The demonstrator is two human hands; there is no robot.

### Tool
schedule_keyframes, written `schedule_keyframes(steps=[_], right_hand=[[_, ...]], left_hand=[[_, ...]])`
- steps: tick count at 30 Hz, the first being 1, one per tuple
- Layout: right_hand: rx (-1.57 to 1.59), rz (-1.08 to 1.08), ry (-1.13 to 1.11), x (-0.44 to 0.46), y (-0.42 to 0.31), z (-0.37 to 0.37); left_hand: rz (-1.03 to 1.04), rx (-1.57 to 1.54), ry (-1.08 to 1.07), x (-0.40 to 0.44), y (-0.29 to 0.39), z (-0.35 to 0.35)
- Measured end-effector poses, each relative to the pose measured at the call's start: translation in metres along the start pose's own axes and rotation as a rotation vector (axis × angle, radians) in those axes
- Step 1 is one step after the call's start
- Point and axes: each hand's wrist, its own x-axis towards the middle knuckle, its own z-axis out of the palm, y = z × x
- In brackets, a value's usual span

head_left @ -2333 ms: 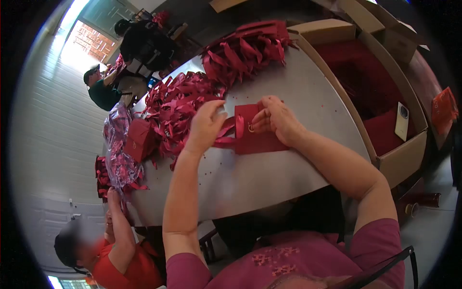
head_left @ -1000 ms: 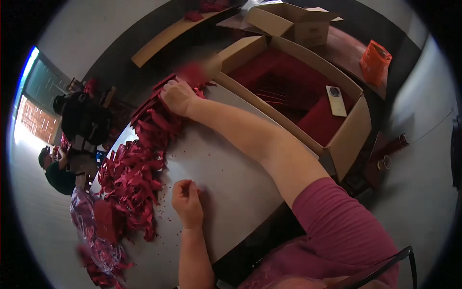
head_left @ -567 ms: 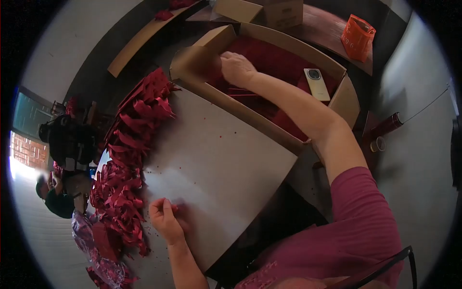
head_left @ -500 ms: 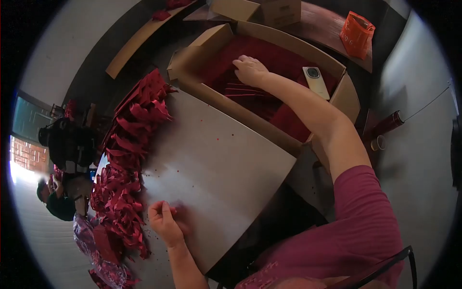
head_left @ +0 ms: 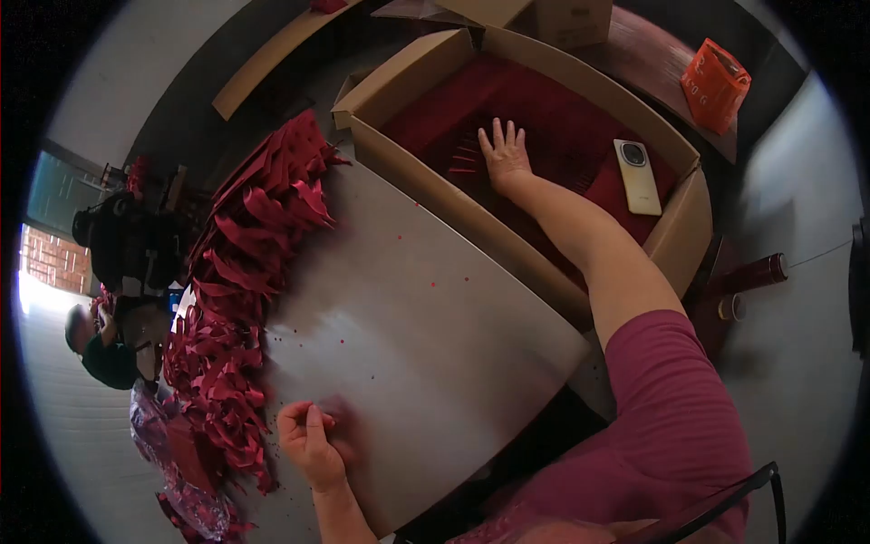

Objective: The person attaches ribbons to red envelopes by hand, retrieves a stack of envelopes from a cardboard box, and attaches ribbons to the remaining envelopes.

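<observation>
The right hand [head_left: 506,158], fingers spread, is over the red stack [head_left: 553,100] in the box [head_left: 462,216], probably set beside the surface [head_left: 435,363] for easy reach; the left hand [head_left: 314,444] curls, grip unclear.

The grey table [head_left: 408,354] is carrying a row of flat red pieces [head_left: 272,177], which are overlapping along the side to the person's left. Next in line, a tangled heap of red ribbons [head_left: 213,363] is covering the surface; translucent plastic [head_left: 152,424] is lying at its outer edge. Small red and dark specks [head_left: 433,285] are dotting the smooth top. Beyond, as I am observing, a brown tabletop [head_left: 643,54] is supporting an orange bag [head_left: 714,89] and a carton [head_left: 569,22].
</observation>
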Motion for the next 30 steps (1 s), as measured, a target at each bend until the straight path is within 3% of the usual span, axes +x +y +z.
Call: schedule_keyframes(steps=[3,5,9,11,14,18,21,24,25,27,30], right_hand=[[-0.065,0.016,0.135,0.006,0.003,0.003],[0.154,0.061,-0.099,0.005,0.007,-0.016],[0.12,0.026,-0.186,0.009,0.012,-0.014],[0.328,0.138,-0.185,0.016,0.014,-0.007],[0.361,0.133,-0.219,0.033,0.035,-0.018],[0.539,0.157,-0.166,0.045,0.08,-0.053],[0.638,0.224,-0.007,0.069,0.119,-0.062],[1.475,0.156,-0.117,0.079,0.161,-0.078],[1.47,0.152,-0.108,0.08,0.166,-0.085],[1.773,0.337,-0.146,0.08,0.175,-0.098],[1.87,0.288,-0.255,0.043,0.172,-0.142]], left_hand=[[-0.02,0.02,0.008,0.0,0.002,0.001],[-0.011,0.017,0.003,0.0,0.002,0.001],[-0.008,0.009,-0.01,0.0,-0.002,-0.002],[-0.001,-0.029,-0.024,0.0,-0.002,-0.003],[-0.021,-0.067,-0.022,0.0,-0.001,-0.004],[-0.038,-0.065,-0.033,0.0,0.0,-0.005],[-0.025,-0.037,-0.05,0.0,-0.003,-0.005],[-0.011,-0.054,-0.05,0.001,-0.005,-0.006],[-0.015,-0.058,-0.053,0.002,-0.007,-0.007],[-0.013,-0.069,-0.056,0.0,-0.006,-0.006],[-0.006,-0.073,-0.058,0.001,-0.002,-0.005]])
